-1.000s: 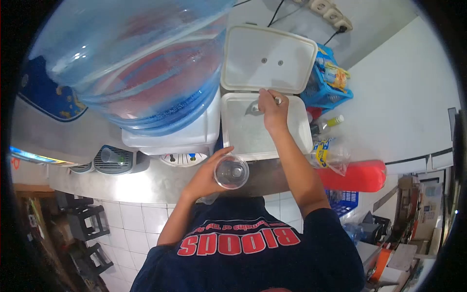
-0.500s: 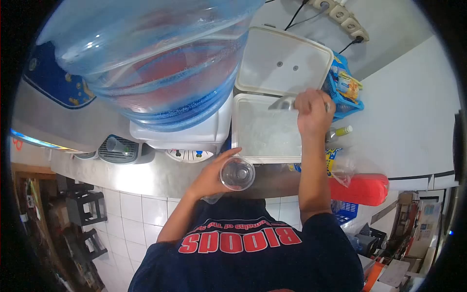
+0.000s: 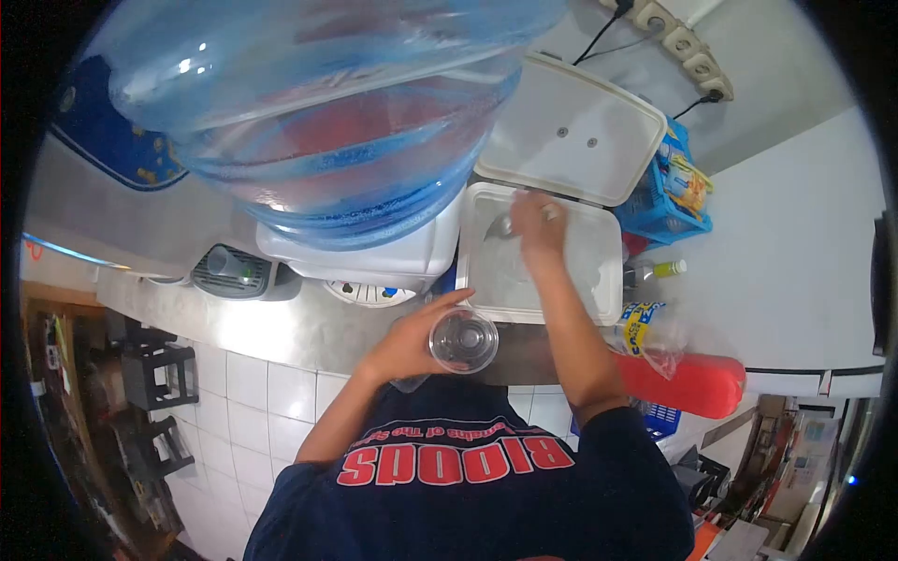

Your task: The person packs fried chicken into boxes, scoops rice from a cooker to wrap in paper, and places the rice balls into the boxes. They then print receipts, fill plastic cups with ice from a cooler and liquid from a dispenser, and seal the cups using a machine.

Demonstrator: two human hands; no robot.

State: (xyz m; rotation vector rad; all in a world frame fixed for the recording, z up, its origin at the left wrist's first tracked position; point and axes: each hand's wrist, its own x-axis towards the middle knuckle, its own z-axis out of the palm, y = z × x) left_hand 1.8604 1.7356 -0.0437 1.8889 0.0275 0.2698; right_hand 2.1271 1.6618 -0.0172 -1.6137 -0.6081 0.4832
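Note:
My left hand (image 3: pixel 410 338) is wrapped round a clear plastic cup (image 3: pixel 464 341), its round mouth facing up, just in front of an open white box (image 3: pixel 611 280). Over the box, my right hand (image 3: pixel 540 227) is closed on a metal scoop (image 3: pixel 500 227), whose blade points left, low over the whitish, translucent contents, which look like ice. The box's lid (image 3: pixel 577 131) is tipped back behind it. The hand is slightly blurred, and the scoop's handle is mostly hidden in it.
A large blue water bottle (image 3: pixel 346 140) stands on a white dispenser at the left. To the right are a blue basket (image 3: pixel 666 201) with packets, a small bottle (image 3: pixel 655 271) and a red object (image 3: pixel 687 381). A power strip (image 3: pixel 683 45) is on the wall.
My right hand has moved left and down with the scoop, from the box's right side to over its contents. My left hand still holds the cup. The whole view has shifted a little.

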